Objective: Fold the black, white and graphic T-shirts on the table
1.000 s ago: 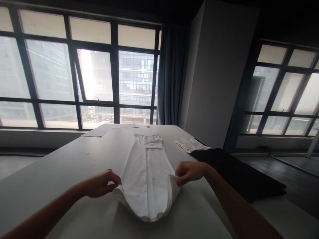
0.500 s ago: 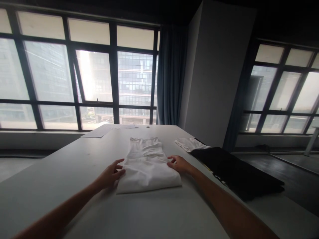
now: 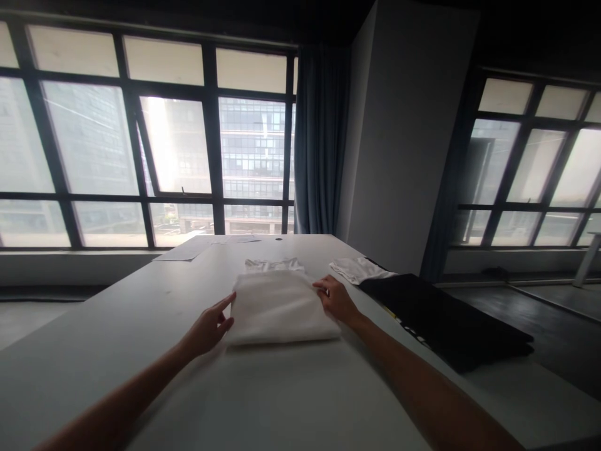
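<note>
A folded white garment [image 3: 282, 307] lies on the white table in front of me. Its near part is turned over as a smooth flap, and a crumpled strip shows beyond the flap's far edge. At the left edge, my left hand [image 3: 209, 327] has its index finger touching the flap's far corner; the thumb is spread apart, lower on the side. My right hand [image 3: 337, 299] is at the opposite corner, with bent fingers pinching the cloth's edge. The underside of the fold is hidden.
To the right, a black cloth stack [image 3: 441, 319] lies along the table [image 3: 188, 401], with a second folded white cloth [image 3: 359, 270] at its far end. Paper sheets [image 3: 181, 250] rest at the far left. Behind are windows, a blue curtain [image 3: 322, 144] and a pillar.
The garment's near part has been folded over away from me, covering the wrinkled middle. My right hand has moved slightly farther forward along the edge; my left fingers have spread.
</note>
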Demonstrator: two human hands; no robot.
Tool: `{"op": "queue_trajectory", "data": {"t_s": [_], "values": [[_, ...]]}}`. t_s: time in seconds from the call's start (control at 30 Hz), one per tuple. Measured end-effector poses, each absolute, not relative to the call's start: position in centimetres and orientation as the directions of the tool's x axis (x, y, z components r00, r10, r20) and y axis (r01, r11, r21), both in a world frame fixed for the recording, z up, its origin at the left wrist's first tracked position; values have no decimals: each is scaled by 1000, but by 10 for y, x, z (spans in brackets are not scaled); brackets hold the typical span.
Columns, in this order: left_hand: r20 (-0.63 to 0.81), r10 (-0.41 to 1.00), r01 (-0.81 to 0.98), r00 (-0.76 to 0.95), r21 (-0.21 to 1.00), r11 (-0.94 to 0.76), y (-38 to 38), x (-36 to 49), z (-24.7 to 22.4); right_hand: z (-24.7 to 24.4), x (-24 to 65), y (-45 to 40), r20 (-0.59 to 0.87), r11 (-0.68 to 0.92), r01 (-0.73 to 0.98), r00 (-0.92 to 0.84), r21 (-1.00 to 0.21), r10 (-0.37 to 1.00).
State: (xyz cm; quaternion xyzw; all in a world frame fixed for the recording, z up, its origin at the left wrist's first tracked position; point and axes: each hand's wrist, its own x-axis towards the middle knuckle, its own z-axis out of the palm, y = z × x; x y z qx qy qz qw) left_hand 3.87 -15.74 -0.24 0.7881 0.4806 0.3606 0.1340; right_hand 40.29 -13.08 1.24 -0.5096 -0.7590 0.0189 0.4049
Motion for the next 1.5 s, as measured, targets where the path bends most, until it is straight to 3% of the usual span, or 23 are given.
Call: {"op": "queue_trajectory", "data": {"t_s": [0.1, 0.2, 0.37, 0.5, 0.67, 0.77, 0.9, 1.07, 1.13, 1.2, 1.27, 1.37, 1.5], "values": [[338, 902, 733, 269, 536, -419, -151, 36, -13, 1, 404, -127, 407, 343, 840, -164, -420, 899], [317, 909, 757, 272, 513, -405, -148, 33, -16, -4, 406, -127, 315, 266, 869, -136, -417, 939], [346, 807, 680, 478, 435, -590, -160, 32, -5, -3, 403, -132, 278, 288, 873, -186, -393, 942], [231, 672, 550, 704, 421, -721, -174, 36, 6, -5, 398, -133, 318, 344, 841, -219, -419, 923], [243, 645, 547, 724, 366, -753, -182, 44, 10, 1, 399, -135, 311, 316, 814, -177, -486, 934], [221, 639, 545, 737, 366, -755, -186, 47, 13, 14, 408, -140, 147, 236, 798, -185, -554, 972], [157, 632, 511, 759, 457, -728, -196, 43, 18, 35, 421, -153, -208, 101, 736, -315, -669, 926], [-234, 492, 494, 839, 707, -506, -203, 34, 28, 51, 425, -169, -488, 31, 691, -542, -722, 684], [-184, 596, 540, 782, 677, -500, -198, 31, 31, 50, 422, -169, -448, 65, 699, -523, -712, 725], [47, 796, 643, 604, 562, -521, -186, 28, 30, 46, 417, -165, -250, 177, 745, -423, -643, 871], [209, 885, 750, 417, 471, -465, -173, 23, 25, 38, 411, -159, -40, 272, 809, -341, -522, 939], [200, 906, 780, 373, 461, -423, -158, 17, 11, 22, 402, -151, 60, 336, 843, -344, -421, 937], [249, 880, 728, 405, 494, -475, -153, 17, 4, 9, 393, -147, 175, 411, 815, -372, -409, 911]]}}
